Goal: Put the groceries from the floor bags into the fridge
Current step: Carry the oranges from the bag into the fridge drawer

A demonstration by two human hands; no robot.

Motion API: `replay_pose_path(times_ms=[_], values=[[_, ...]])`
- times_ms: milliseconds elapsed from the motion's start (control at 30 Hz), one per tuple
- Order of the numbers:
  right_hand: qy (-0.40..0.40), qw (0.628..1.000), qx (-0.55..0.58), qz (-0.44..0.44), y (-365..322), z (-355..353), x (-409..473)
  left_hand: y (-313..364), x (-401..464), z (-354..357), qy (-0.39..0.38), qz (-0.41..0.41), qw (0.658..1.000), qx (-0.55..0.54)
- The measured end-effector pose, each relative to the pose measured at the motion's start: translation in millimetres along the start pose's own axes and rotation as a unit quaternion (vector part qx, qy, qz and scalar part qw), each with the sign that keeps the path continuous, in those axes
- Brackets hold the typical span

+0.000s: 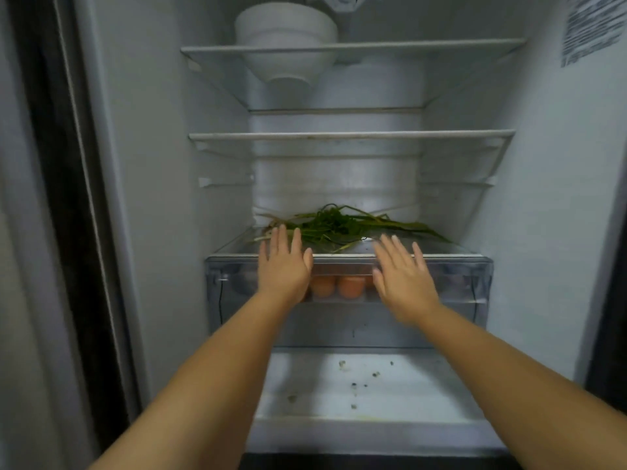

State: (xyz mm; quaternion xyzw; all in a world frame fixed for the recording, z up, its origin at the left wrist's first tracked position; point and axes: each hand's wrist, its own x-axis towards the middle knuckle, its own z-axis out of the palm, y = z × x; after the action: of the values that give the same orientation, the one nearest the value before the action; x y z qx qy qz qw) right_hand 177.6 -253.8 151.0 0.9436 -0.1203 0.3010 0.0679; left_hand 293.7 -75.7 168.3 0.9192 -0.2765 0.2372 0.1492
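Head view: left hand (pixel 283 266) and right hand (pixel 402 276) flat-fingered (holding nothing); near greens (pixel 339 225).

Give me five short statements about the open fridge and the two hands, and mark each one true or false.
1. Both hands are spread open, holding nothing. True: the left hand and right hand have straight fingers.
2. The green onions lie on the top shelf. False: they lie on the glass shelf just above the clear drawer.
3. White bowls stand stacked on the top shelf. True.
4. The clear drawer holds green apples. False: orange-brown eggs show through its front.
5. The fridge floor below the drawer is spotless. False: small dark crumbs lie on it.
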Motion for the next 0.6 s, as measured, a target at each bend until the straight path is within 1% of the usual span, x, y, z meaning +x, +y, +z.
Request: replay_pose_path(times_ms=[33,67,100,133,200,233,333,367,467,600], values=[[0.004,1.0,-0.022,-0.007,-0.7,3.1,-11.6,2.6,-12.9,4.5,0.011,-0.011,1.0,-0.012],[-0.02,0.999,-0.025,-0.007,-1.9,1.9,-23.8,4.6,-27.1,9.0,0.005,-0.007,1.0,-0.02],[-0.034,0.999,-0.017,-0.01,-2.1,-0.6,-36.0,5.7,-42.3,12.6,-0.014,0.003,0.999,-0.035],[-0.079,0.997,0.005,-0.002,-2.8,-6.2,-48.4,6.6,-57.8,12.9,-0.044,0.008,0.997,-0.06],[-0.1,0.995,0.027,0.007,-9.4,-21.1,-72.5,7.1,-88.8,4.5,-0.095,0.01,0.988,-0.118],[-0.098,0.995,0.031,0.011,-15.8,-29.6,-85.7,7.5,-105.2,-2.1,-0.094,0.018,0.986,-0.133],[-0.096,0.99,0.088,0.051,-43.6,-52.4,-126.7,11.5,-161.7,-25.2,-0.025,0.051,0.99,-0.128],[-0.095,0.989,0.1,0.049,-54.0,-56.5,-140.1,12.4,-180.4,-32.5,-0.014,0.057,0.99,-0.129],[-0.097,0.989,0.112,0.029,-86.4,-67.7,-179.7,10.3,-232.1,-48.0,-0.019,0.05,0.991,-0.123],[-0.142,0.978,0.155,0.008,-129.1,-70.0,-236.8,-11.3,-310.3,-58.2,-0.063,0.014,0.993,-0.098]])
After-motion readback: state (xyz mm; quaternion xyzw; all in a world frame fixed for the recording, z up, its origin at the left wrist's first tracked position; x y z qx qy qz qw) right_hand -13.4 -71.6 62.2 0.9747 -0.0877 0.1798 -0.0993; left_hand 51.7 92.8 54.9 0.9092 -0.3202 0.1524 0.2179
